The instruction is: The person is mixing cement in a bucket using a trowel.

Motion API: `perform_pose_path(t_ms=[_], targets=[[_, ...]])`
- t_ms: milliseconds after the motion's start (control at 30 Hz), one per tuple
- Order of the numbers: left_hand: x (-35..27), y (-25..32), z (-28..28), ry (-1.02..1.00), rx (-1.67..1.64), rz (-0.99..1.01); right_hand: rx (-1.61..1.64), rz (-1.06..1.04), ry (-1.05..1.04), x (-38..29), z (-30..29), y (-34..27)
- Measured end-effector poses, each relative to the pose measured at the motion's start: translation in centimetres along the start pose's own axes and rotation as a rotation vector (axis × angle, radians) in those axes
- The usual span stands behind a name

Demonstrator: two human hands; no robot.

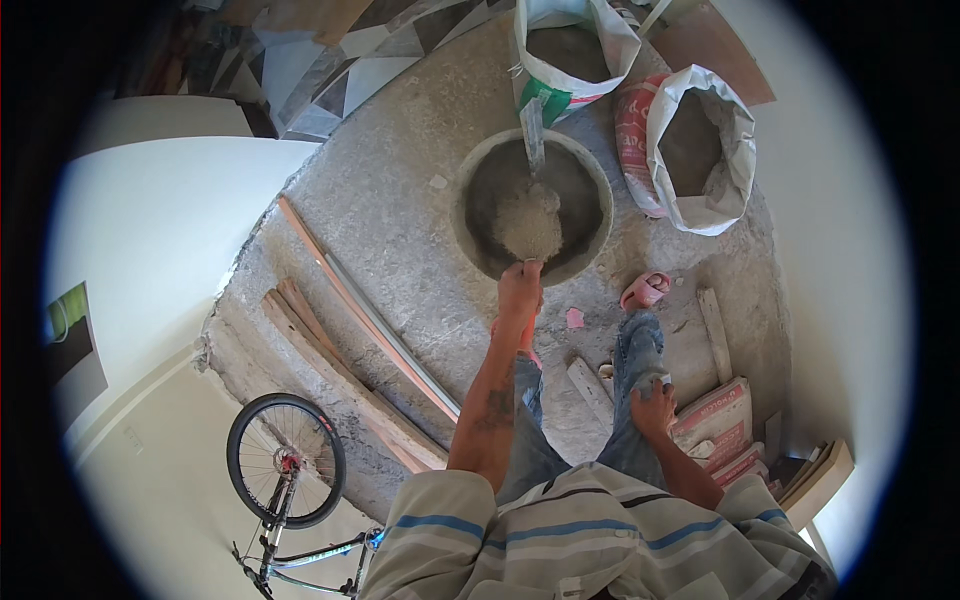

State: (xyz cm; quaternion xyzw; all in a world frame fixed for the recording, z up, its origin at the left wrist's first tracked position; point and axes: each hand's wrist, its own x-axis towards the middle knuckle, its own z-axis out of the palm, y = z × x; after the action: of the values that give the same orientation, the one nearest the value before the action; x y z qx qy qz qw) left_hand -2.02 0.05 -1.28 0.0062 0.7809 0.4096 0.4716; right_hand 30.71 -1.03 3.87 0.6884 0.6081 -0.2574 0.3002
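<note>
My left hand (520, 291) is closed around the orange handle (527, 330) of a tool at the near rim of a round tub (605, 217). Its working end cannot be made out clearly; a heap of light, sandy material (529, 223) lies just beyond my fist, over darker grey material inside the tub. At the far rim a flat, mortar-stained strip (533, 135) leans with its lower end in the tub. My right hand (653, 405) rests on the knee of my jeans, fingers spread, holding no visible tool.
Two open sacks (544, 101) (637, 142) of grey material stand beyond the tub. Wooden boards (352, 390) and long thin strips (360, 307) lie left on the rough concrete. Closed bags (716, 420) and short wood pieces (714, 334) are right, a bicycle (286, 461) lower left.
</note>
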Motion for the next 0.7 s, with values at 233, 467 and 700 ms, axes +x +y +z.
perform_pose_path(t_ms=[233,467,700], targets=[[2.5,0.2,-0.4,0.087,-0.079,-0.046,0.001,0.002,-0.029,0.4,-0.5,0.2],[0.8,0.7,1.7,0.09,-0.02,-0.079,0.01,-0.001,-0.014,1.7,-0.7,2.3],[-1.5,-4.6,-2.2,0.155,0.507,0.2,0.029,-0.013,-0.052,2.0,-1.7,2.0]])
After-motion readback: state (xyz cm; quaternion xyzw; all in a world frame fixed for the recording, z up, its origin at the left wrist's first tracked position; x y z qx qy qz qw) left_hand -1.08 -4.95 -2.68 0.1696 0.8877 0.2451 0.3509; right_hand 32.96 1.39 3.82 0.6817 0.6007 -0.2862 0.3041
